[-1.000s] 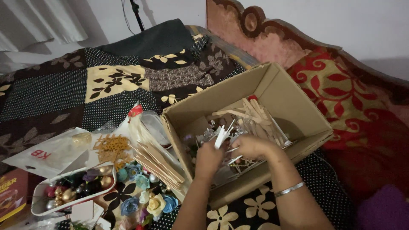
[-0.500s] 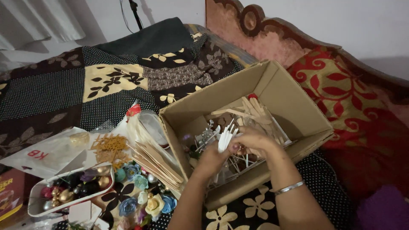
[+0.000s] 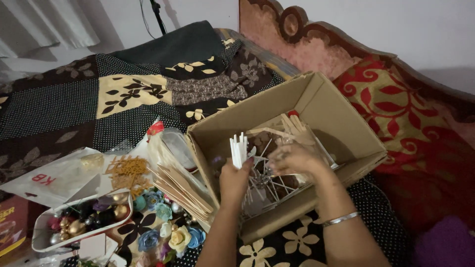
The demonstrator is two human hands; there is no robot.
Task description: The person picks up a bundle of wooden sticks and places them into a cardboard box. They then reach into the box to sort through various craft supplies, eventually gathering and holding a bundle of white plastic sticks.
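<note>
While both of your hands reach into the cardboard box [image 3: 341, 123] at the centre of the frame, your left hand [image 3: 235, 180] has its grip pressed together around a small bunch of white sticks [image 3: 238, 150], which stand upright above your fingers near the box's left wall. Your right hand [image 3: 294, 158] sits just right of it, fingers curled down into the contents; whether that grip pinches anything you cannot tell from here, since the fingertips are hidden. A thin bangle [image 3: 339, 219] circles your right wrist at the lower right.

Inside the box lie flat wooden sticks [image 3: 297, 126] toward the back and a tangle of thin pale rods [image 3: 269, 185] beneath your hands. Just left of the box, a stack of wooden sticks [image 3: 185, 185] leans against its outer wall. At the lower left, a white tray [image 3: 42, 237] holds round ornaments in gold, dark and pink. Paper flowers [image 3: 168, 230] in blue, yellow and teal lie on the patterned bedspread [image 3: 123, 94] between tray and box.
</note>
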